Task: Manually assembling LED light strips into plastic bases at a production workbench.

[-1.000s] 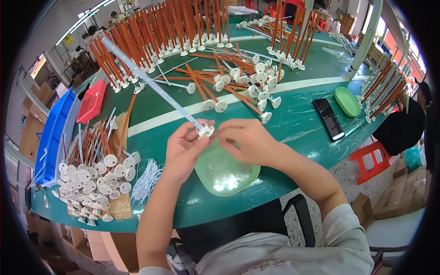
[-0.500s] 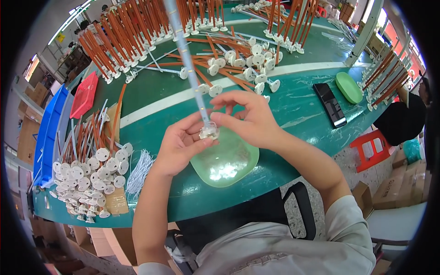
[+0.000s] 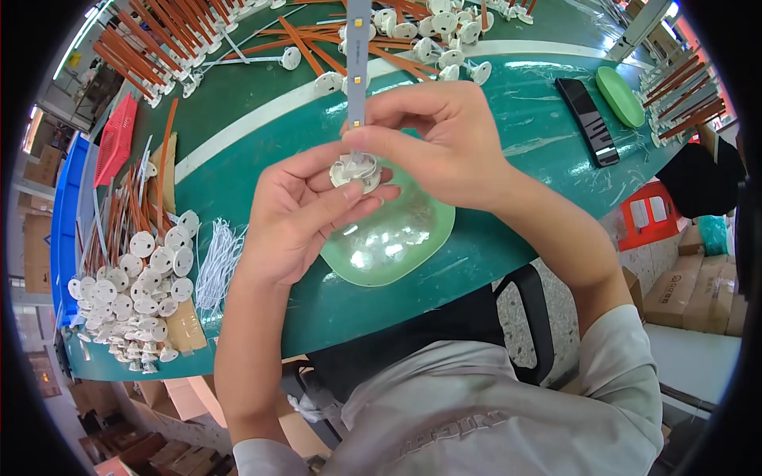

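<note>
My left hand (image 3: 287, 213) holds a white round base (image 3: 346, 176) between thumb and fingers. Rising from the base is a narrow LED strip (image 3: 358, 59), upright, its small yellow diodes toward me. The thumb and fingers of my right hand (image 3: 448, 147) pinch the strip just above the base. A thin white wire loops around the base; where its ends go is hidden. Below both hands stands a shallow light-green tray (image 3: 381, 279) with a shiny bottom.
At the left lie piled white round bases with strips (image 3: 143, 278), a bundle of white wires (image 3: 220, 266), a blue bin (image 3: 65, 230) and a red basket (image 3: 117, 139). More strip pieces (image 3: 444, 36) lie ahead. A black phone (image 3: 587, 123) and green dish (image 3: 621, 97) sit right.
The strip has swung from a leftward lean to nearly upright. My right fingers have closed on it just above the base. The table appears shifted upward in the view.
</note>
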Tool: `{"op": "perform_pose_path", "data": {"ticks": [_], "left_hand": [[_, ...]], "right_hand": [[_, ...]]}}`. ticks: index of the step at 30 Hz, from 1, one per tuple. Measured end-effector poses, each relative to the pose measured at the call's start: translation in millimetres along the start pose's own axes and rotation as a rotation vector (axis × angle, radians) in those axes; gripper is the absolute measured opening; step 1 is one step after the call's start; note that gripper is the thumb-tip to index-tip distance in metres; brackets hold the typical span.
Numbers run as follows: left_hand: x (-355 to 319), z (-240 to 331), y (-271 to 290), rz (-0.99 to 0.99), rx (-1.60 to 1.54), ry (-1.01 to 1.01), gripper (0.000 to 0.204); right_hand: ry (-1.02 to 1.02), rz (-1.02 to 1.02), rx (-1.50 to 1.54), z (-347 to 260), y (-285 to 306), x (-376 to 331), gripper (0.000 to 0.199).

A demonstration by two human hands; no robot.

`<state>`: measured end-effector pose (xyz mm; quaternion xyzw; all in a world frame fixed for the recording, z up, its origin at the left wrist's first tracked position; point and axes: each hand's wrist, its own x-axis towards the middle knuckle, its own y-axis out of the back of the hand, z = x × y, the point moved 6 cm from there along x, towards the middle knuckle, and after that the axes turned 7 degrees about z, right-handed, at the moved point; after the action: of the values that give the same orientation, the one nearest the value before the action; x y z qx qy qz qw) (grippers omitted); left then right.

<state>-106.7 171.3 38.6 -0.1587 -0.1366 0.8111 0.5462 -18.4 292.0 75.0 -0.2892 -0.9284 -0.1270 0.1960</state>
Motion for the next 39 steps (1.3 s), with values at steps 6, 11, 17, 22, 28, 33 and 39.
{"op": "perform_pose_path", "data": {"ticks": [6, 11, 17, 22, 28, 33, 39], "left_hand": [[-3, 2, -2, -0.032, -0.127, -0.019, 0.044], [-4, 2, -5, -0.049, -0.174, -0.056, 0.044], [-4, 3, -5, -0.062, -0.206, -0.085, 0.044], [-1, -1, 0, -0.012, -0.119, -0.082, 0.044], [-3, 10, -2, 0.084, 0.155, -0.168, 0.041], [3, 7, 6, 0.165, 0.195, -0.211, 0.04], [1, 6, 2, 0.207, 0.274, -0.252, 0.041]], "right_hand": [[0.083, 0.046, 0.056, -5, -4, -5, 0.013], [0.112, 0.084, 0.098, -10, -6, -8, 0.014], [0.131, 0.108, 0.116, -13, -6, -10, 0.013], [0.025, 0.091, 0.117, 2, -5, -5, 0.015], [-0.127, 0.086, 0.283, 16, -3, 5, 0.017], [-0.113, 0.023, 0.13, 21, -3, 6, 0.019], [-0.054, 0.011, -0.168, 17, -4, 5, 0.018]]}}
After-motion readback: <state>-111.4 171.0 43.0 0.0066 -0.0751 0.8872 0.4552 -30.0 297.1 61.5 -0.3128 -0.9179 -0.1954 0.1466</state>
